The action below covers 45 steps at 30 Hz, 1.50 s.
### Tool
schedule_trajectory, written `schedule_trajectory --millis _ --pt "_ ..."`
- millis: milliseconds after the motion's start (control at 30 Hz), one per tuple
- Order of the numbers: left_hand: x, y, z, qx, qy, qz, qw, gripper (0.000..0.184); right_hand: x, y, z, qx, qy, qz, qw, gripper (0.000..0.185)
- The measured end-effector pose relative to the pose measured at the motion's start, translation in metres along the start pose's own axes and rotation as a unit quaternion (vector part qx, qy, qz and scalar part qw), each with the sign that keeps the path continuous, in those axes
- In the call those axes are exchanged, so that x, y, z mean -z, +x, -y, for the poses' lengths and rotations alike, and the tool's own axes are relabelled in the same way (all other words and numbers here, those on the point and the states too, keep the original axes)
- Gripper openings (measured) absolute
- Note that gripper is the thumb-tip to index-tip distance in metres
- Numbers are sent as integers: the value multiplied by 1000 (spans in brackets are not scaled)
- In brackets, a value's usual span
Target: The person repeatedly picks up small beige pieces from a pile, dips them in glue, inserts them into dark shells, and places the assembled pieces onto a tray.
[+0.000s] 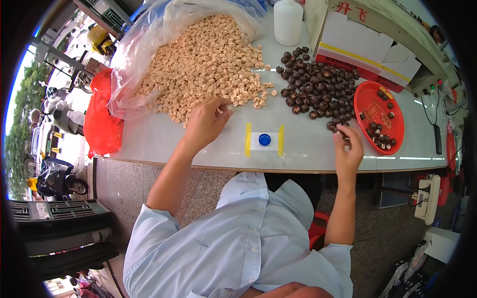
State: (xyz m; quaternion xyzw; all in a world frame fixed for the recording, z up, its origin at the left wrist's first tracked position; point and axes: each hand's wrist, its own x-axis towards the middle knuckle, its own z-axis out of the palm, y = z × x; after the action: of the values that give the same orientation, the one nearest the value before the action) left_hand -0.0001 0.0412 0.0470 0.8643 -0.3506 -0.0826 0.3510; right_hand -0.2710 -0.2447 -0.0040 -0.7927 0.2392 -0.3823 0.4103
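My left hand (pixel 206 119) is at the near edge of a big heap of small beige block-like pieces (pixel 203 59). Its thumb and forefinger are apart, and nothing shows between them. At the near side of a pile of dark brown, nut-like balls (pixel 318 87), my right hand (pixel 349 151) has its thumb and fingertips drawn together. Whatever lies between those fingertips is too small to name. Between my hands, a round blue piece (pixel 265 139) rests on a white card (pixel 255 144) flanked by yellow tape strips (pixel 248 140).
Right of the dark balls sits a red plastic dish (pixel 361 107) holding several balls, some showing white. Behind are a white bottle (pixel 287 22) and a cardboard box (pixel 365 44). Clear plastic sheeting (pixel 131 64) surrounds the beige heap; a red bag (pixel 103 119) hangs at the table's left edge.
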Motion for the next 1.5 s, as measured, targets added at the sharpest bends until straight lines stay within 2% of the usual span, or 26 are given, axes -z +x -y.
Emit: schedule_trajectory --millis 100,200,300,433,533,633,667,733,900,1000,1100,1233,1433,1500 --pt "-9 4 17 -58 110 -48 991 27 55 23 -36 9 -222 -113 968 30" --pt "-24 11 20 -100 168 -55 979 23 90 37 -67 14 -389 -136 911 32" --pt "-36 20 16 -102 228 -74 965 19 101 40 -81 13 -458 -119 881 30" --pt "-42 20 14 -97 266 -69 957 19 66 32 -39 121 -366 -140 912 24" --pt "-38 18 18 -115 259 -44 958 20 28 20 -17 139 -280 -43 949 25" --pt "-36 16 22 -132 202 -30 970 19 0 13 -12 165 -342 5 925 30" --pt "-34 14 22 -145 184 -10 972 19 -5 11 -14 141 -371 14 918 34" --pt "-29 7 15 -168 149 28 974 19 -8 8 -20 138 -381 7 914 35" --pt "-27 -9 13 -177 115 29 977 21 -9 6 -24 145 -379 25 914 36" --pt "-25 -13 17 -167 113 46 978 21 -8 7 -15 156 -371 -29 915 37" --pt "-22 -14 17 -166 103 60 979 20 -16 6 -10 133 -226 -45 964 38" --pt "-20 -25 17 -197 102 49 974 17 -30 -2 9 74 -62 30 995 37" --pt "-21 -27 23 -222 113 36 968 12 -57 -18 4 -64 193 143 969 34" --pt "-22 -27 21 -223 124 31 966 10 -60 -18 7 -73 226 166 957 34"
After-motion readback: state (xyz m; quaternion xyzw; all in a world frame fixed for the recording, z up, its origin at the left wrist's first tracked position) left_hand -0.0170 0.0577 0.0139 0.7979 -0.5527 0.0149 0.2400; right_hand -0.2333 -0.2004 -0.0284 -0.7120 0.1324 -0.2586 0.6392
